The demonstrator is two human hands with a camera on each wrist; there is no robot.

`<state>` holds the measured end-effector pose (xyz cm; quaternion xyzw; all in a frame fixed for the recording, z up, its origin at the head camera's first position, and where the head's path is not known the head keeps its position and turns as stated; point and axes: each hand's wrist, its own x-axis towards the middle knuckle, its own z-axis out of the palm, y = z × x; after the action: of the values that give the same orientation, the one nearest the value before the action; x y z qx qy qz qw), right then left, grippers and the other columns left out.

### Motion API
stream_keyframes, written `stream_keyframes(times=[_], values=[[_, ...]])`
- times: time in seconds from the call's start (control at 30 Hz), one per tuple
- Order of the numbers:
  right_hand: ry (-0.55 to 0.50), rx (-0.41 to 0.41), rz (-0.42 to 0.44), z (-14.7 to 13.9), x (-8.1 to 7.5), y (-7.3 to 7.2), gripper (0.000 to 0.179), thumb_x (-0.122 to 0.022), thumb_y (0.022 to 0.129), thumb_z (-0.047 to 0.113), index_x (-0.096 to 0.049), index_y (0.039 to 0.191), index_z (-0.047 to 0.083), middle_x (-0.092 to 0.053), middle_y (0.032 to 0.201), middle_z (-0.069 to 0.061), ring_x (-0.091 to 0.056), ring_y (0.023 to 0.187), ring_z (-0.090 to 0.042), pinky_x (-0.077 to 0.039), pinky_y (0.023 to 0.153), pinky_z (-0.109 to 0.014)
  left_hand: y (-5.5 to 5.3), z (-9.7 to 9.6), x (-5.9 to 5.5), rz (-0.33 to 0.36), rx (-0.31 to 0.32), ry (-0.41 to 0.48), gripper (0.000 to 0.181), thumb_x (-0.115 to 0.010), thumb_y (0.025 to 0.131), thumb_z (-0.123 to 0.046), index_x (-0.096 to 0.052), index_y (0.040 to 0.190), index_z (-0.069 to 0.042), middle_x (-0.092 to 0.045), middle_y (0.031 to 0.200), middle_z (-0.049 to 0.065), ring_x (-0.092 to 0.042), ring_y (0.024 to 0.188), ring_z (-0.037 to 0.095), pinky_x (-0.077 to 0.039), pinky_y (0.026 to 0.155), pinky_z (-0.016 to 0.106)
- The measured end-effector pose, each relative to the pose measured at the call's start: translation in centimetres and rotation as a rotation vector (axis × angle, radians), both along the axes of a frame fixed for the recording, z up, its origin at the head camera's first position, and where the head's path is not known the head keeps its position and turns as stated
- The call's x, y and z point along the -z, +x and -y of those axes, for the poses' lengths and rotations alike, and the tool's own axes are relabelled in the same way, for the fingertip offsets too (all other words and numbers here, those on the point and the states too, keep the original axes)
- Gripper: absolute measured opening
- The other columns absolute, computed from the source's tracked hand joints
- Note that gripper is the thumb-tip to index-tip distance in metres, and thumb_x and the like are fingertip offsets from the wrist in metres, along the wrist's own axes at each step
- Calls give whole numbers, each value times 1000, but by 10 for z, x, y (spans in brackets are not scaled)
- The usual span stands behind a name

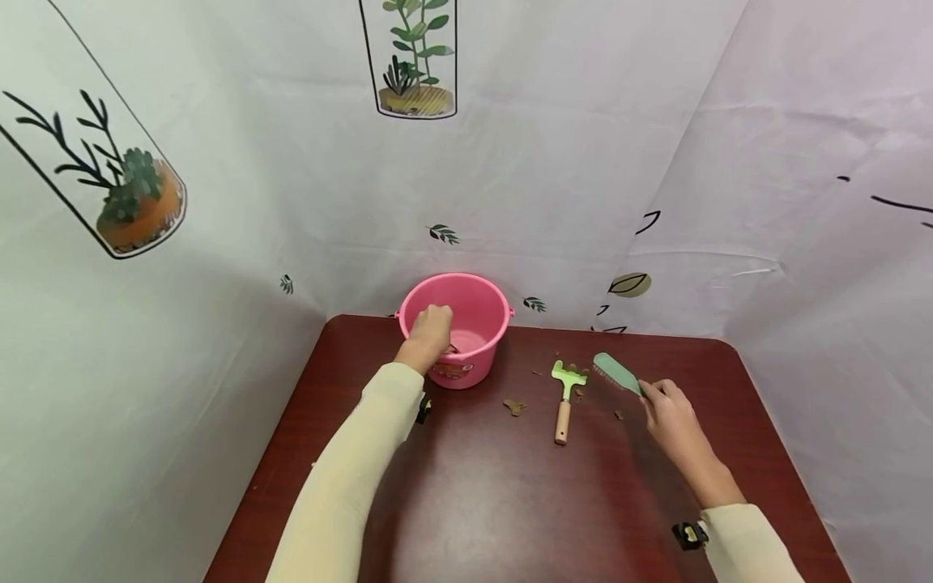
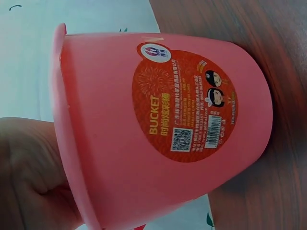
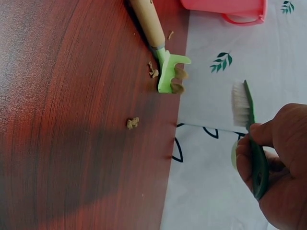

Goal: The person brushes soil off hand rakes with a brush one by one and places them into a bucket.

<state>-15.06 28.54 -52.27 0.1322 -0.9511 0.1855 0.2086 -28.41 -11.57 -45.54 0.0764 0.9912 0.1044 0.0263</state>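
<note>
While aloft, right hand [image 1: 669, 411] around brush [image 1: 616, 372].

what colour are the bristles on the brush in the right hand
The bristles are off-white; the right wrist view shows them best.

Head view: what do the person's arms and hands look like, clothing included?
The left sleeve and right sleeve are plain, pale cream and long. The left hand and right hand show no gloves. A small black device with a yellowish patch sits by the right cuff; another dark one shows beside the left forearm.

Green brush [image 1: 617, 374] in right hand [image 1: 672, 414]
</note>
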Motion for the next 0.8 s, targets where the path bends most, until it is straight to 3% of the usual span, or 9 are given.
stream_keyframes(times=[0.2,0.3,0.6,0.8], values=[[5,0,-16,-2,0,1,27,-71,86,-12,-68,113,-17,-59,90,-23,-61,79,-37,-54,65,-49,2,0,4,3,-17,66,28,-88,83,-17,-70,95,0,-71,84,14,-73,83,32,-57,73,37],[10,-1,-22,-3,0,1,28,-72,85,-12,-68,113,-17,-59,91,-23,-60,78,-36,-54,64,-49,2,1,6,12,-21,76,30,-88,83,-19,-70,95,0,-71,83,14,-73,81,31,-57,71,36],[26,31,-17,-3,0,5,28,-73,86,-11,-69,114,-16,-59,92,-24,-62,77,-35,-55,63,-47,5,4,4,73,-47,73,17,-79,89,-10,-70,98,0,-70,85,13,-68,76,26,-54,68,33],[29,26,-41,-8,2,5,28,-73,85,-11,-69,113,-17,-59,92,-24,-61,77,-35,-54,63,-48,8,5,1,27,-54,107,5,-71,89,-3,-67,88,-1,-65,77,11,-62,69,25,-50,64,33]])
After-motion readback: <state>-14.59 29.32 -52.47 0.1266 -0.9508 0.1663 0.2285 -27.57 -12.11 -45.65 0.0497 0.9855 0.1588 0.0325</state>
